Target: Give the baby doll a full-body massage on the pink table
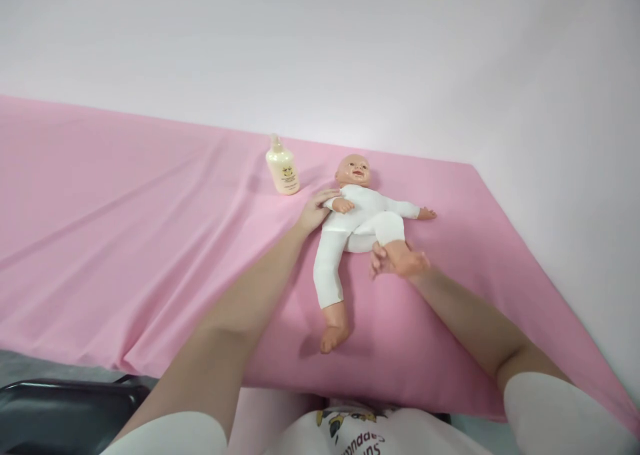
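My left hand (314, 209) lies flat against the doll (357, 225) at its shoulder, gripping nothing. My right hand (395, 260) closes on its bent leg at five o'clock. Advisable: steady torso, move leg gently. Doll supine mid-sheet (125, 241), white suit; bottle (283, 168) at eleven.

A baby-care practice room: pink-sheeted table (125, 241), doll (357, 221), lotion bottle (283, 168).
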{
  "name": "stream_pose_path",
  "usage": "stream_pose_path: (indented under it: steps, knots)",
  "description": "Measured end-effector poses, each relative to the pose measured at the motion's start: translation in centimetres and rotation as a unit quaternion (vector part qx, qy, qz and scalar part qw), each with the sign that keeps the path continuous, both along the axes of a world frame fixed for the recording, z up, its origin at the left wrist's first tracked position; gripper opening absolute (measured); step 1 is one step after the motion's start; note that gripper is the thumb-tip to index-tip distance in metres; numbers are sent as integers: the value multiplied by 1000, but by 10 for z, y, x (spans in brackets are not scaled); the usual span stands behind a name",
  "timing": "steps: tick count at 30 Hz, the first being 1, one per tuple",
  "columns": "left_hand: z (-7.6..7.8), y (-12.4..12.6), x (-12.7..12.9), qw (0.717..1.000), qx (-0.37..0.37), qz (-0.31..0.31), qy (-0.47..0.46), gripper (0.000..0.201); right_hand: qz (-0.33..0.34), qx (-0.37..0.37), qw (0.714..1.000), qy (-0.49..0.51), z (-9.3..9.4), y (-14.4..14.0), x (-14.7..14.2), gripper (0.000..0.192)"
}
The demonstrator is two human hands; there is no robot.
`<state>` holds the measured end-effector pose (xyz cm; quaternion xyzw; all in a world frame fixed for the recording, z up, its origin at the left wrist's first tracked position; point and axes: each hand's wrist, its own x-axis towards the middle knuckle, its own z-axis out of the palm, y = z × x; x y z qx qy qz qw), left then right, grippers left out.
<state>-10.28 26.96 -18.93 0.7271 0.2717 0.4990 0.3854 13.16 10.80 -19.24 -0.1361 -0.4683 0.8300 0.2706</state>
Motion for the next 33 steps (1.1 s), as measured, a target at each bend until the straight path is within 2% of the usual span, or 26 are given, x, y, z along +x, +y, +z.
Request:
stream_pose_path:
  steps: [2, 4, 5, 7, 10, 13, 15, 18, 22, 25, 27, 29, 31, 33]
  knots:
    - [5, -5, -1, 999, 19, -22, 18, 32, -141, -56, 987, 44, 6, 2, 1, 61]
    - [7, -7, -2, 999, 24, -26, 19, 31, -206, -100, 970, 74, 14, 5, -1, 53]
    - [8, -7, -3, 999, 25, -25, 19, 31, -210, -110, 968, 83, 16, 6, -2, 52]
    - [7, -8, -3, 999, 21, -23, 14, 34, -178, -103, 973, 106, 17, 6, -4, 54]
    - [4, -7, -1, 1000, -6, 13, -17, 44, -69, -50, 989, 120, 13, 1, -6, 61]
    - [-3, 0, 0, 995, -44, 79, -50, 46, 87, 16, 996, 7, 14, -5, -9, 59]
    - [-10, 6, -1, 990, -60, 108, -67, 40, 167, 60, 978, -111, 19, -7, -11, 51]
    - [-18, 17, -3, 986, -62, 123, -88, 36, 187, 83, 963, -175, 28, -7, -15, 44]
    - [-21, 21, -4, 987, -60, 120, -90, 43, 207, 71, 968, -127, 30, -3, -15, 44]
    - [-15, 16, -3, 988, -67, 100, -96, 40, 225, 45, 970, -81, 25, -2, -12, 58]
    - [-9, 9, -2, 994, -42, 70, -73, 34, 200, 27, 979, -35, 21, -5, -10, 65]
    - [-3, 3, -2, 999, 1, 35, -25, 28, 139, 17, 990, 30, 19, -8, -10, 65]
    - [3, -2, -1, 999, 35, 12, 19, 27, 38, -1, 996, 85, 18, -8, -11, 61]
    - [6, -4, -2, 998, 48, 10, 36, 28, -80, -39, 992, 95, 18, -4, -12, 56]
